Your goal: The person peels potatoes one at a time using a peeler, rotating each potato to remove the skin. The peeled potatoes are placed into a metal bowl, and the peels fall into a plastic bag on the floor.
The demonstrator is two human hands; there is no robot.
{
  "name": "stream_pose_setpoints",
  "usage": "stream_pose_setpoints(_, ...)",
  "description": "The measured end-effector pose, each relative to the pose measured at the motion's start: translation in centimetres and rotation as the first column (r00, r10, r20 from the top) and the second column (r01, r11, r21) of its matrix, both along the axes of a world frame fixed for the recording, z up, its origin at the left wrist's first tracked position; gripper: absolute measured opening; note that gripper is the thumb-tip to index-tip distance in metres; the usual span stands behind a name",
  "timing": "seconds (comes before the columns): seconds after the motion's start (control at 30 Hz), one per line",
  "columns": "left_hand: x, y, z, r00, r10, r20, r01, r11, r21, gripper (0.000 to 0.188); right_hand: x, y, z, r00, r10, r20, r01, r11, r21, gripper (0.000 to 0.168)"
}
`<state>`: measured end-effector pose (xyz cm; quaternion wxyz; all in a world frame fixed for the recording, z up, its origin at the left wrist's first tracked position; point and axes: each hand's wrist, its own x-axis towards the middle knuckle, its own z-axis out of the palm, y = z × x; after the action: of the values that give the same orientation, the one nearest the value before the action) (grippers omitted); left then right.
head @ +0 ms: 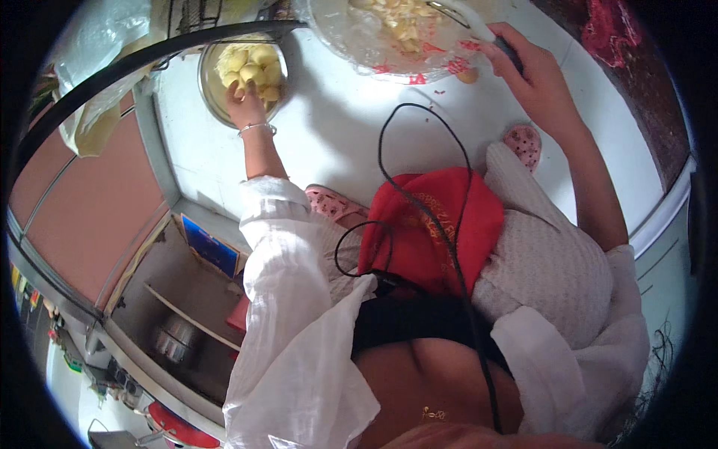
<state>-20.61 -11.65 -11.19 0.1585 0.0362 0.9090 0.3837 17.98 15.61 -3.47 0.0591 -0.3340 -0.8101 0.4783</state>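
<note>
My left hand (245,104) reaches into a round metal bowl (208,95) on the floor, its fingertips touching the peeled potatoes (252,73). Whether it grips one cannot be told. Pale yellow shreds or strips (229,53) lie beside the potatoes. My right hand (521,73) is closed around the dark handle of a peeler or grater (477,25), whose light-coloured part extends over a large basin lined with clear plastic (359,62) printed in red. Pale slices or pieces (406,25) lie inside that basin. A round yellowish-brown item (467,76) sits by its rim.
A black wire rack (193,17) and a hanging plastic bag (98,112) are at the upper left. An open cabinet with a metal pot (175,337) stands at the left. A red cloth (432,224) covers my lap, and a black cable (426,207) loops over it. Pink shoes (334,203) rest on the white floor.
</note>
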Motion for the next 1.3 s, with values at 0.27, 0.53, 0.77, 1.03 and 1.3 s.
stream_pose_setpoints(0.27, 17.6, 3.5, -2.5, 0.908, -0.413, -0.068, 0.418, 0.886, 0.200, 0.017, -1.5, 1.2, 4.8, 0.980, -0.168, -0.106, 0.158, 0.982, -0.100, 0.018)
stream_pose_setpoints(0.53, 22.4, 7.3, -3.9, 0.430, -0.827, -0.364, 0.825, 0.523, -0.214, 0.020, -0.5, 1.1, 3.8, 0.968, -0.190, -0.163, 0.170, 0.977, -0.128, 0.019)
stream_pose_setpoints(0.77, 24.2, 9.1, -5.2, 0.476, -0.851, -0.222, 0.813, 0.522, -0.258, 0.023, 0.1, 1.0, 2.8, 0.963, -0.212, -0.166, 0.199, 0.976, -0.089, 0.020)
stream_pose_setpoints(1.03, 20.2, 4.9, -2.3, 0.428, -0.453, 0.782, 0.115, 0.885, 0.450, 0.054, -0.1, 1.2, 3.8, 0.969, -0.191, -0.157, 0.173, 0.977, -0.121, 0.021)
stream_pose_setpoints(1.3, 12.9, 5.2, 6.0, 0.319, -0.738, 0.594, -0.405, 0.461, 0.790, 0.075, -0.3, -1.5, 0.2, 0.932, -0.229, -0.280, 0.165, 0.958, -0.234, 0.036)
